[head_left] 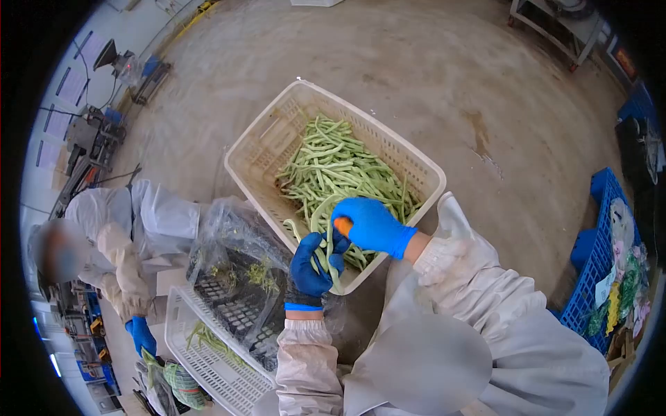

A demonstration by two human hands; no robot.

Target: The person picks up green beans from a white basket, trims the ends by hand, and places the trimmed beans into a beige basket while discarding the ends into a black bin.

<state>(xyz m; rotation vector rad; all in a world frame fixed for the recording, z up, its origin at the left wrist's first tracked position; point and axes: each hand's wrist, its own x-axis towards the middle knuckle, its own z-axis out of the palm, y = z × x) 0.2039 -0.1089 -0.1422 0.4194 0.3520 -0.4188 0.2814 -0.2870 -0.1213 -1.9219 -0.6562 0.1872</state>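
My left hand (310, 267), in a dark blue glove, is closed around a few long green beans (336, 279) at the near end of a cream plastic crate (267, 135). Against it, my right hand (372, 225), in a lighter blue glove, grips a small orange-handled tool (343, 225). The rest of that tool is hidden by the fingers and beans. Beneath and beyond both hands, a heap of green beans (343, 163) fills much of the crate.
Left of the crate, a clear plastic bag (229, 236) with green scraps lines a basket. A white basket (182, 333) holds some beans. A co-worker (114, 243) bends at the left, one gloved hand low. A blue plastic pallet (590, 277) stands right, with bags beside it.
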